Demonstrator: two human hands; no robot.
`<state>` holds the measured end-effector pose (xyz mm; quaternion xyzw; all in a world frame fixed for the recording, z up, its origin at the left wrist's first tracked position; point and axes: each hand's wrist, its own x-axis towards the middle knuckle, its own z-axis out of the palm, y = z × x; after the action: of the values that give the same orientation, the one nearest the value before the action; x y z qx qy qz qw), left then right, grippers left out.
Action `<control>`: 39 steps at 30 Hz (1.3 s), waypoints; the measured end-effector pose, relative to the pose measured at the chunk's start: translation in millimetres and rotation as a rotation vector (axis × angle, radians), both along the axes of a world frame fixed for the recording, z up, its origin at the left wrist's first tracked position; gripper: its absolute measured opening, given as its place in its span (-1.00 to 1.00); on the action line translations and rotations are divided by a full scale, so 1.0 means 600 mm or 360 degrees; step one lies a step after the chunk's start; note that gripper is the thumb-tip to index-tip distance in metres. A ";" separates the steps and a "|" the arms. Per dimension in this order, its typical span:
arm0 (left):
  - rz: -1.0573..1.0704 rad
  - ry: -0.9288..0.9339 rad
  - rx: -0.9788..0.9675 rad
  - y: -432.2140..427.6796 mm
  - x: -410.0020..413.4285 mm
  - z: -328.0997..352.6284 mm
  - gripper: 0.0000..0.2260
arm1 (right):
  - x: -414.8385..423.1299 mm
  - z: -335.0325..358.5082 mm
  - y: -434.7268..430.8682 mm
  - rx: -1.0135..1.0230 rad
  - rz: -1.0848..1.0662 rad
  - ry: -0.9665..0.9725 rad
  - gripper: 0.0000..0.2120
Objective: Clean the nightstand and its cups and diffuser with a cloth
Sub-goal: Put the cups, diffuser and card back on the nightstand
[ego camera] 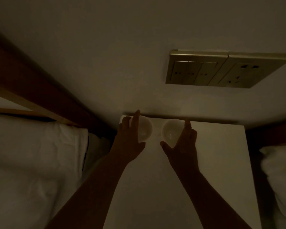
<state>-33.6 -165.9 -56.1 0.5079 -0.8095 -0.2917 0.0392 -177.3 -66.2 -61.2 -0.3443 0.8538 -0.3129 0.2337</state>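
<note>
The room is dim. Two white cups stand side by side at the back of the white nightstand point(213, 162), against the wall. My left hand point(129, 142) wraps the left cup point(146, 128), with the index finger stretched over its rim. My right hand point(183, 146) holds the right cup point(170, 131), thumb at its near side and index finger at its far right rim. No cloth and no diffuser show in this view.
A brass switch and socket panel point(221, 70) sits on the wall above the nightstand. A bed with a white pillow point(31, 154) and wooden headboard point(31, 83) lies to the left. Another white pillow point(281, 176) lies to the right.
</note>
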 end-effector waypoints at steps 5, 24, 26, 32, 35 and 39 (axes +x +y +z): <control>0.0178 0.0137 0.0129 0.026 0.037 0.028 0.03 | 0.020 0.040 0.027 -0.0146 0.0004 0.0087 0.05; 0.1338 -0.0031 0.0716 0.288 0.632 0.108 -0.83 | 0.614 0.149 0.006 0.0135 0.1063 -0.0696 -0.64; 0.1520 0.0006 0.0745 0.318 0.700 0.091 -0.85 | 0.688 0.135 -0.003 0.0196 0.1277 -0.0600 -0.66; 0.2062 0.0164 0.0715 0.383 0.858 0.031 -0.67 | 0.861 0.070 -0.029 0.0244 0.1819 -0.0123 -0.44; 0.2230 0.0344 0.0576 0.392 0.901 0.011 -0.57 | 0.915 0.037 -0.046 0.0337 0.1750 -0.0004 -0.32; 0.2297 0.0511 0.0446 0.390 0.935 -0.009 -0.39 | 0.948 0.011 -0.060 0.0529 0.1583 -0.0012 -0.28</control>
<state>527.1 68.1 -61.5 0.8638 -0.2152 -0.3644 0.2733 391.4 -102.3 -54.9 -0.6654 0.6242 -0.0257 0.4087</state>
